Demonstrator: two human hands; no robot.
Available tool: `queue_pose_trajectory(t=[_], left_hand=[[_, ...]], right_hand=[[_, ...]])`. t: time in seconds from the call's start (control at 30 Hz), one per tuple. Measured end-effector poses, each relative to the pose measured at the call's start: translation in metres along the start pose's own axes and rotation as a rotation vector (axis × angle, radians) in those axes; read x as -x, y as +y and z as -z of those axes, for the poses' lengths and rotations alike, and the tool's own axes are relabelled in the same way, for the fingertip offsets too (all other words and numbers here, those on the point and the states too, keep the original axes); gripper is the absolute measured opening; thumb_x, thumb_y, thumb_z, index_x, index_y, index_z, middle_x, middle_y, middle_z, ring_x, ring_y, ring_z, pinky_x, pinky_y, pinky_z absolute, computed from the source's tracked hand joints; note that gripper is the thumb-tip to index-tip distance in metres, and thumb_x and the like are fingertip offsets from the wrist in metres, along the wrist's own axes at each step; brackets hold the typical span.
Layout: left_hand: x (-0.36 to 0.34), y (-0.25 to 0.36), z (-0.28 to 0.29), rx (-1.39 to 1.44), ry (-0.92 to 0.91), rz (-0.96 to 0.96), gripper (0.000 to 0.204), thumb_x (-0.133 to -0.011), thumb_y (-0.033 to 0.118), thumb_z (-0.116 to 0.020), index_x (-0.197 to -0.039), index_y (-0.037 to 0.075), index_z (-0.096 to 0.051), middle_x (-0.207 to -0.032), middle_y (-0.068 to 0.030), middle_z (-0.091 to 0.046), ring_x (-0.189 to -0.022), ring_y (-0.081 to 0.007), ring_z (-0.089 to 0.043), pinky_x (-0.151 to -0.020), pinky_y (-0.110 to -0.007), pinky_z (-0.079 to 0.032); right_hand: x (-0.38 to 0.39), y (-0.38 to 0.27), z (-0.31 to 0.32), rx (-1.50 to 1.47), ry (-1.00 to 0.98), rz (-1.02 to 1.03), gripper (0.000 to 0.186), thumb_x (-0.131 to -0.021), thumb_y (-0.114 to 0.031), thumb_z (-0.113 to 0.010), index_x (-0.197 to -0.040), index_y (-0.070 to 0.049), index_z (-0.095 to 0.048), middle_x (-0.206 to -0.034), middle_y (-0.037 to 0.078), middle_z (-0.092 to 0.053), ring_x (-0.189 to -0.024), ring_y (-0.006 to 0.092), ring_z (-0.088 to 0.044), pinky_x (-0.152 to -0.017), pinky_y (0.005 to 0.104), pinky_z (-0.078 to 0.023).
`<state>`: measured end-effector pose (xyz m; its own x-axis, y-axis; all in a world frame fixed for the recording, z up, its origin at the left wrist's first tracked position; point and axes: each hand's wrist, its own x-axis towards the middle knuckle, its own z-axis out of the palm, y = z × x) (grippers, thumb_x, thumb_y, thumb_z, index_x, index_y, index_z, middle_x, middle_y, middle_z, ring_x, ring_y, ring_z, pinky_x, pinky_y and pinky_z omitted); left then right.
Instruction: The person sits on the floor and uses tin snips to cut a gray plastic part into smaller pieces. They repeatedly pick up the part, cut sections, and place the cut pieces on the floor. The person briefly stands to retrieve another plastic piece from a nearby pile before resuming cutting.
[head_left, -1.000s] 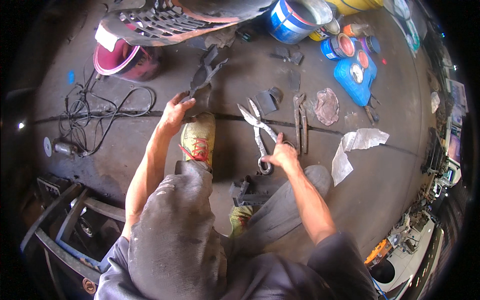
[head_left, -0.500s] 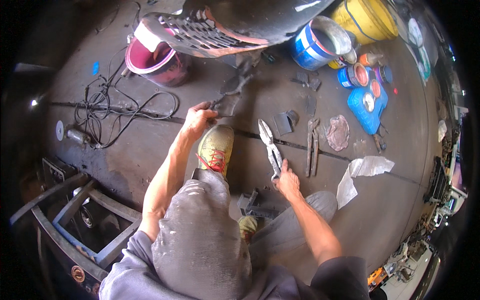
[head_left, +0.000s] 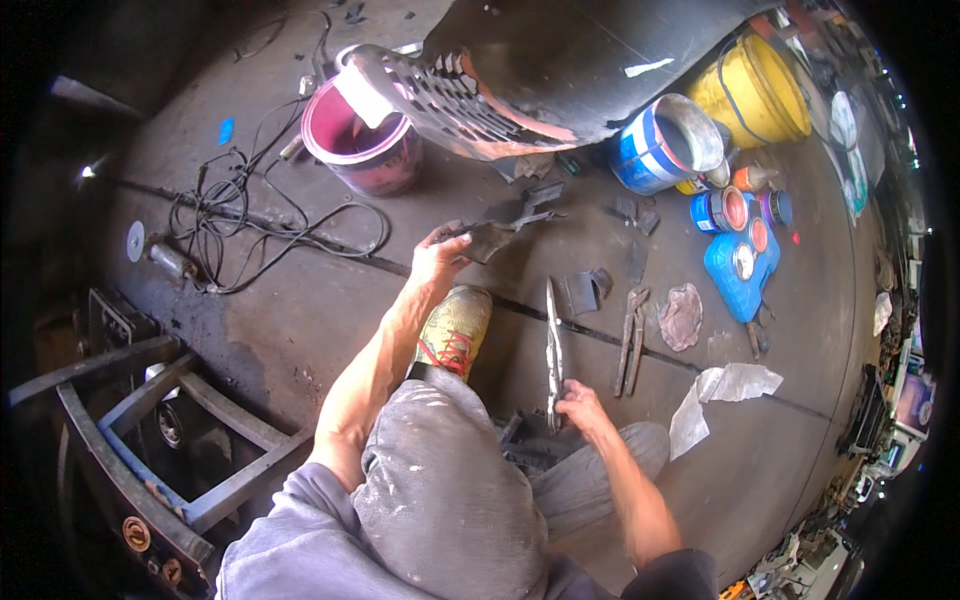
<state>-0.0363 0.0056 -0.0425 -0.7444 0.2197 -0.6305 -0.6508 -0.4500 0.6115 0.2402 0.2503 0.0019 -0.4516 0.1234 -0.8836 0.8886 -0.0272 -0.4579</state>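
Note:
My left hand [head_left: 440,257] is closed on one end of a dark, jagged plastic piece [head_left: 492,236], raised above the floor past the toe of my shoe [head_left: 455,330]. My right hand [head_left: 583,408] grips the handles of metal tin snips [head_left: 553,345], which stand nearly edge-on with the blades pointing away from me. Between the two hands there is a gap; the snips do not touch the plastic piece. Beyond the snips lies a curved dark plastic scrap [head_left: 583,292].
A large dark bumper-like panel [head_left: 590,60] hangs over a pink bucket [head_left: 365,150] and a blue-white can [head_left: 650,150]. Pliers [head_left: 630,342], a crumpled cloth [head_left: 681,317] and torn paper [head_left: 720,395] lie right. Left are tangled cables [head_left: 225,215], a grinder [head_left: 165,258] and a metal frame [head_left: 235,490].
My right hand has turned the tin snips from flat-on to nearly edge-on and upright. My left hand still holds the plastic piece, now tilted more sideways. The whole view has shifted a little.

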Motion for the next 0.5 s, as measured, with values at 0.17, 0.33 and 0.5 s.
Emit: queue_pose_trajectory(t=[0.17,0.33,0.5], left_hand=[[-0.003,-0.010,-0.005,0.040,0.009,-0.045,0.036,-0.084,0.002,-0.065,-0.119,0.003,-0.059,-0.104,-0.0067,-0.066,-0.093,-0.0180,-0.063,-0.081,-0.037,-0.050],[-0.006,-0.017,-0.005,0.084,-0.006,-0.026,0.034,-0.086,0.007,-0.066,-0.119,0.005,-0.059,-0.104,-0.0043,-0.065,-0.092,-0.0160,-0.062,-0.079,-0.033,-0.051],[-0.010,-0.019,-0.007,0.098,0.041,-0.021,0.031,-0.088,0.011,-0.067,-0.118,0.005,-0.058,-0.102,-0.0044,-0.064,-0.090,-0.0170,-0.062,-0.078,-0.035,-0.052]], right_hand=[[0.013,-0.009,-0.028,-0.398,-0.201,-0.042,0.047,-0.084,-0.026,-0.074,-0.120,-0.002,-0.055,-0.078,0.001,-0.058,-0.066,0.0128,-0.056,-0.055,0.0298,-0.045],[0.013,-0.011,-0.039,-0.579,-0.271,-0.003,0.059,-0.084,-0.041,-0.071,-0.119,0.001,-0.048,-0.070,0.003,-0.052,-0.058,0.0177,-0.053,-0.053,0.0356,-0.047],[0.005,-0.006,-0.038,-0.581,-0.211,0.020,0.063,-0.083,-0.049,-0.069,-0.116,0.001,-0.049,-0.066,0.003,-0.048,-0.056,0.0179,-0.050,-0.052,0.0348,-0.045]])
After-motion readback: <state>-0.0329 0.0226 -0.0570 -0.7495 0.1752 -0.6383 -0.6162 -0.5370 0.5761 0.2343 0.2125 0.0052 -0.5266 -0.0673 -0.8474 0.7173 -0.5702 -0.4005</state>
